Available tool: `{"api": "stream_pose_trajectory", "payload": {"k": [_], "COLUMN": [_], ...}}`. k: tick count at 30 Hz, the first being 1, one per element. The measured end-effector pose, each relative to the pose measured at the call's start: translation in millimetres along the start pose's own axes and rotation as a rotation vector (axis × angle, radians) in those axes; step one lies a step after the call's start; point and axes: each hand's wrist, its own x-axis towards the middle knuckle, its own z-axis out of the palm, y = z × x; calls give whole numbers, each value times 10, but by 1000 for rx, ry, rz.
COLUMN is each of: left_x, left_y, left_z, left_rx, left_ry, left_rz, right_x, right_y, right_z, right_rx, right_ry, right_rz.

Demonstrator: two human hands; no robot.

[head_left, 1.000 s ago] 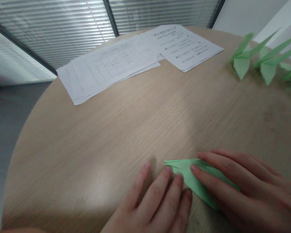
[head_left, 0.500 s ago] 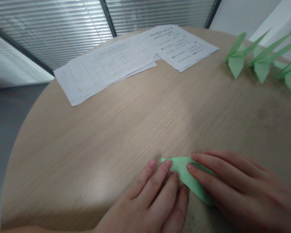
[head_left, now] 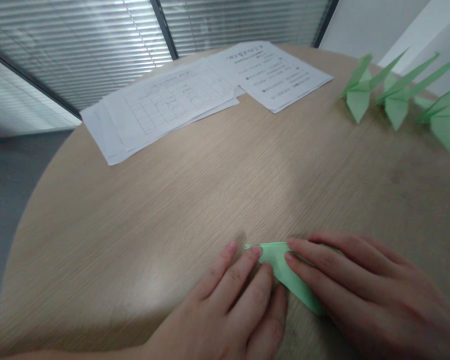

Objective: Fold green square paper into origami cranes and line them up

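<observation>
A folded piece of green paper (head_left: 292, 282) lies on the table near its front edge, with one narrow tip pointing left. My left hand (head_left: 228, 305) is open, fingers stretched out, and the middle fingertips rest on the paper's left tip. From the right, my right hand (head_left: 363, 285) reaches over the same paper, open with long flat fingers pressing on its upper fold. It covers the paper's right part. Both thumbs are mostly hidden.
Several printed white sheets (head_left: 180, 100) lie overlapping along the far side of the round wooden table (head_left: 153, 200). Three folded green paper cranes (head_left: 395, 107) stand in a row at the far right. Windows with blinds (head_left: 78, 45) are behind the table.
The view has shifted slightly, so the cranes and sheets sit a little further left. My right fingers have slid slightly left along the paper's upper fold; my left hand keeps its place on the tip.
</observation>
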Motion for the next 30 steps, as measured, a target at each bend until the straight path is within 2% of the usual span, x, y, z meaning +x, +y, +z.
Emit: {"api": "stream_pose_trajectory", "payload": {"k": [7,15,19,25,30], "left_x": [48,157,171,154,133], "left_y": [-35,-38,-67,-82,-137], "left_z": [-91,-185,-226,-272,-308], "left_rx": [-68,-110,-108,-120,-166], "left_ry": [-101,-150,-143,-124,-39], "left_rz": [-2,-72,-64,-81,-196], "right_x": [65,32,-10,-17,4], "right_y": [-18,-79,-64,-72,-54], "right_z": [-31,-105,-176,-243,-224], "right_rx": [-24,-63,-71,-58,-62], "right_ry": [-10,-50,-73,-87,-62], "right_rz": [-36,77,183,238,265]}}
